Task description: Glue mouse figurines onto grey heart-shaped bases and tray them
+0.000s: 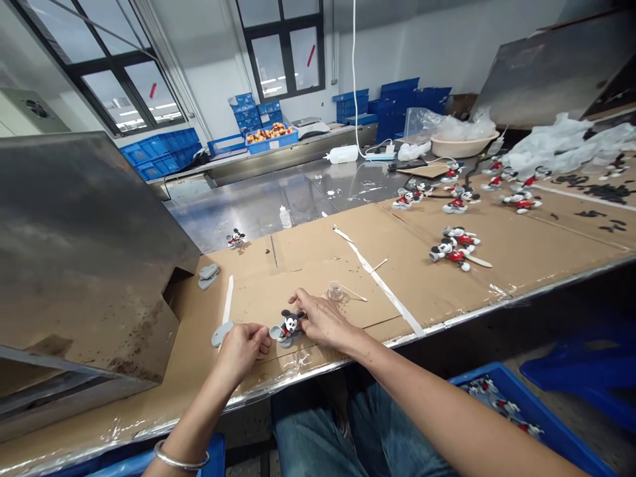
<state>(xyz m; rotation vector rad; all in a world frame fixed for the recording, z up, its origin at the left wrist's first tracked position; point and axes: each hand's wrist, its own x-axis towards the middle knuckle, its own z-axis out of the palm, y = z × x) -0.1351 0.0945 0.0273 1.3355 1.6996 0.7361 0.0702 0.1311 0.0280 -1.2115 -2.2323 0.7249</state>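
Observation:
My left hand [243, 348] is curled, pinching a small grey base piece [276, 331] near the table's front edge. My right hand [322, 319] rests fingers-down on a black, white and red mouse figurine [289, 324] lying on the cardboard [308, 265], gripping it from the right. The grey piece touches the figurine's left side. A small clear glue pot [336, 291] with a thin stick [354, 293] stands just behind my right hand. Another grey base [221, 332] lies to the left of my left hand.
Several finished mouse figurines [454, 246] lie at the right and far right. A big metal hood [84, 258] fills the left. One figurine [236, 238] and grey bases [209, 273] sit behind. A blue bin [517, 411] of figurines stands below the table edge.

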